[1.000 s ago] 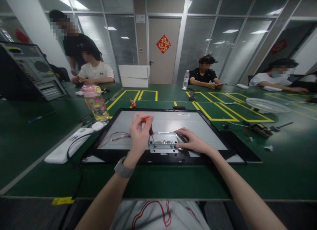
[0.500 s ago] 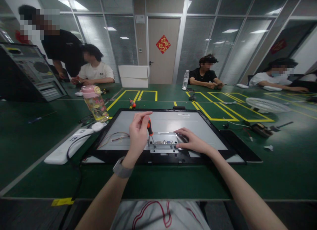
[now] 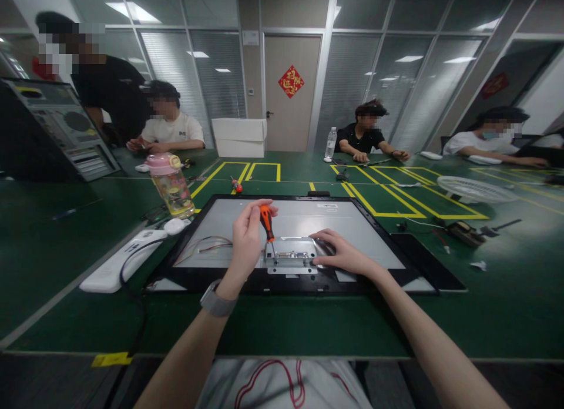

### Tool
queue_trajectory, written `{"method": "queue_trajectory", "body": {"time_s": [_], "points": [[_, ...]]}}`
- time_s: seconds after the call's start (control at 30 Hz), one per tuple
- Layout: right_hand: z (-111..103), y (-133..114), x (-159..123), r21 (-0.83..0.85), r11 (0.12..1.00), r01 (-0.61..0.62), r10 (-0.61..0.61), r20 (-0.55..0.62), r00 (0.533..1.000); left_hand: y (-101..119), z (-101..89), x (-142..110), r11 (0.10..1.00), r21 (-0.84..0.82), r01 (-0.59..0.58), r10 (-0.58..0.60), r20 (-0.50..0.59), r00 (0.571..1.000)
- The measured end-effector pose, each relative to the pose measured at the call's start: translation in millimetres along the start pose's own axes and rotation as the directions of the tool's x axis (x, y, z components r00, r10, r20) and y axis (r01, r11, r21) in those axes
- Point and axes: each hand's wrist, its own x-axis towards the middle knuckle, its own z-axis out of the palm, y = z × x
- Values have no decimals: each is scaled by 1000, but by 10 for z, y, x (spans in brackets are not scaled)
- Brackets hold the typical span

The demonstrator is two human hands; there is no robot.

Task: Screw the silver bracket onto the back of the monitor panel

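Observation:
Upright in my left hand is an orange and black screwdriver, its handle pinched near the top by my fingers. The screwdriver's tip points down at the left side of a metal bracket with ports. My right hand rests on the bracket's right end, fingers stretched out and thumb touching its edge. Below both hands lies a flat monitor panel, grey back up in a black frame. Thin coloured wires lie on the panel, left of my left hand.
A white power strip and a pink-lidded bottle stand to the left. A dark flat slab lies at the panel's right, with a black tool beyond. A computer case stands far left. Several people are around the table.
My left fingers have shifted on the screwdriver, so more of its orange handle shows. My right hand stays in place. Across the table, a person's hands have moved apart.

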Motion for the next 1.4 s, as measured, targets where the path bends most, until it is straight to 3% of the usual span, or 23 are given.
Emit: {"method": "queue_trajectory", "body": {"time_s": [0.1,0.27,0.5,0.67,0.87,1.17,1.4], "points": [[-4,-9,-3,2,1000,-17,17,6,1000,-3,2,3,1000,15,-2,1,22,1000],[-7,-27,-4,1,1000,-16,16,5,1000,19,-5,3,976,197,-96,98,1,995],[0,-14,9,-11,1000,10,-10,-7,1000,15,10,-10,998,56,-2,2,4,1000],[-1,-23,6,-8,1000,-1,1,-8,1000,8,-3,-3,959,257,-122,151,-97,984],[-9,-51,7,-10,1000,-21,21,1,1000,20,8,1,1000,-11,16,-17,-69,997],[-17,-60,3,-12,1000,-10,10,1,1000,46,10,1,959,247,-137,175,-141,974],[-17,-48,1,-11,1000,-12,12,1,1000,40,15,-5,999,32,-37,39,-76,996]]}}
